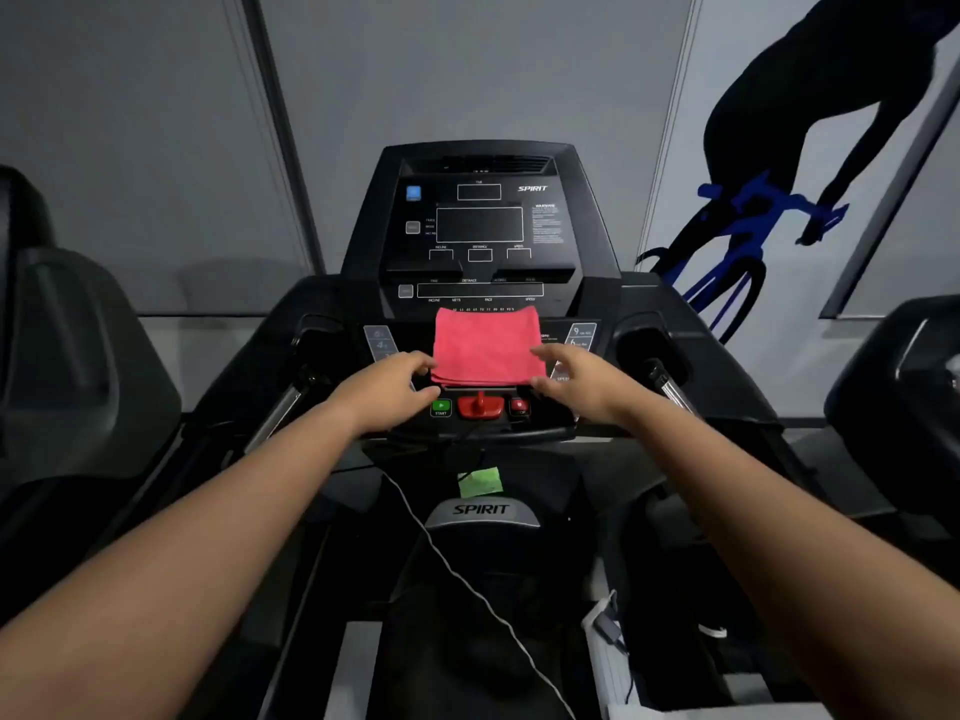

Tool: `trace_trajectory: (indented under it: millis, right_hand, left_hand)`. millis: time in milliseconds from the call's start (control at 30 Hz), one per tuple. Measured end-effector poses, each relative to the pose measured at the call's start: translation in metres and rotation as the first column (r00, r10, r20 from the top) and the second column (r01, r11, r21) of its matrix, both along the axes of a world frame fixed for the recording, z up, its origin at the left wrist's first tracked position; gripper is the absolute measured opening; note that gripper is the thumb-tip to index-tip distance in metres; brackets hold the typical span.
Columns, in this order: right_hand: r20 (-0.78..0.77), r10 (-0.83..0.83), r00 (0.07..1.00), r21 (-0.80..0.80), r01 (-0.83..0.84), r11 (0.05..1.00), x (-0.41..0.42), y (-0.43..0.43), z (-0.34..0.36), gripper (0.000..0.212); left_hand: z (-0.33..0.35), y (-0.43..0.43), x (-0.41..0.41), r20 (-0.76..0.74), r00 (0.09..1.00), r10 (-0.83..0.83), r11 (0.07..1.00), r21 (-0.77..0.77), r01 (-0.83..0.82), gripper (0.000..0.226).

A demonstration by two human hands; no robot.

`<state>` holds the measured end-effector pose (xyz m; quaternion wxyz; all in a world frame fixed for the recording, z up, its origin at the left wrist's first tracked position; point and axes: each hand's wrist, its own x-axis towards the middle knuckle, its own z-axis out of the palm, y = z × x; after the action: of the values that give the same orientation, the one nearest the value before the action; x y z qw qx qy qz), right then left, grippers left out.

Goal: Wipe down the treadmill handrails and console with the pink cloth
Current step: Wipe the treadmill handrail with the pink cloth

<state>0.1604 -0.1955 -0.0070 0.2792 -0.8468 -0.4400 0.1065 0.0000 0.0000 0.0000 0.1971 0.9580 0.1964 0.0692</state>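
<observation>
Pink cloth (485, 348) lies folded flat on the console (587, 252), mid-panel (just above the red safety key (481, 406)). Left hand (395, 387) and right hand (576, 379) flank it, fingers relaxed at its side edges, gripping nothing.

The cloth (485, 348) lies on the console (480, 226) between left hand (395, 387) and right hand (576, 381).

Between the left hand (397, 387) and the right hand (571, 379), the pink cloth (485, 348) is soft, matt, nappy fabric. Beyond both hands the console (480, 226) is black plastic, its display face smooth and glossy. Outside each wrist the handrails (675, 394) show dull silvery metal. Just below the thumbs, the red safety key (482, 405) is shiny plastic.
</observation>
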Motion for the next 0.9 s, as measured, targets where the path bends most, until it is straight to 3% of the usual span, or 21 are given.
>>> trace_trajectory:
  millis: [133, 300, 567, 900]
  right_hand:
    - [-0.049, 0.009, 0.999, 0.057, -0.006, 0.998, -0.002, -0.009, 0.003, 0.041]
    - [-0.057, 0.036, 0.998, 0.040, -0.034, 0.999, 0.002, -0.013, 0.000, 0.028]
    - [-0.025, 0.071, 0.997, -0.003, -0.071, 0.997, 0.012, 0.000, -0.007, 0.029]
    - [0.020, -0.026, 0.999, -0.002, 0.026, 1.000, 0.054, 0.058, 0.011, 0.030]
  left_hand:
    - [0.005, -0.009, 0.004, 0.014, 0.998, 0.062, 0.996, 0.059, -0.063, 0.022]
    - [0.011, -0.020, 0.006, 0.063, 0.992, 0.107, 0.991, 0.079, -0.111, 0.021]
    - [0.005, -0.006, 0.021, 0.073, 0.993, 0.098, 0.995, 0.011, -0.099, 0.016]
    - [0.006, 0.059, 0.088, 0.121, 0.992, 0.027, 1.000, -0.016, -0.025, 0.009]
